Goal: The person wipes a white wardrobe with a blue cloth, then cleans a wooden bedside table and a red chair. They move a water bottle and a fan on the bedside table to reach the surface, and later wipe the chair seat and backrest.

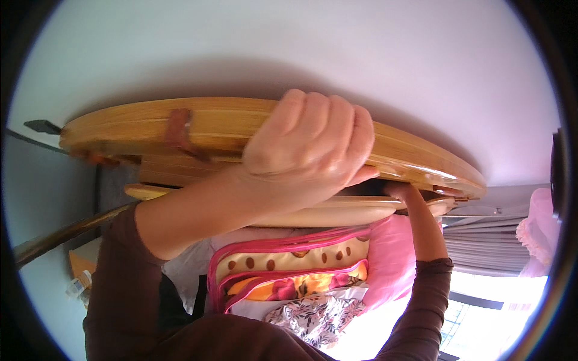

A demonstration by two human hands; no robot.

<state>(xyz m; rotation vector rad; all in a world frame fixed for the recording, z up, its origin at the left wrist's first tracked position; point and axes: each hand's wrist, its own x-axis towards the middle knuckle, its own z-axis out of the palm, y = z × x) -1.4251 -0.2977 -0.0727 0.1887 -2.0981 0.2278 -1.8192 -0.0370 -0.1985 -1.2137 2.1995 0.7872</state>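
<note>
A long yellow-brown wooden panel point(216, 122), bowed by the lens, spans the view against a white wall. My left hand point(311, 140) is wrapped over its edge near the middle, knuckles up, with the thumb showing beneath. A reddish-brown strap or fitting point(178, 128), slightly blurred, sits on the panel left of that hand. Below the panel is a dark opening point(365, 187), bordered by a lower wooden rail point(325, 216). My right hand point(399, 190) reaches into this opening at the right; its fingers are hidden in shadow.
Nearer my body lie a folded, pink-trimmed blanket point(289, 252), a pink pillow point(390, 266) and floral cloth point(316, 311). At the left a wooden pole point(67, 237) slants past my arm, above a clear plastic item point(80, 284). Grey curtains point(478, 248) hang by a bright window.
</note>
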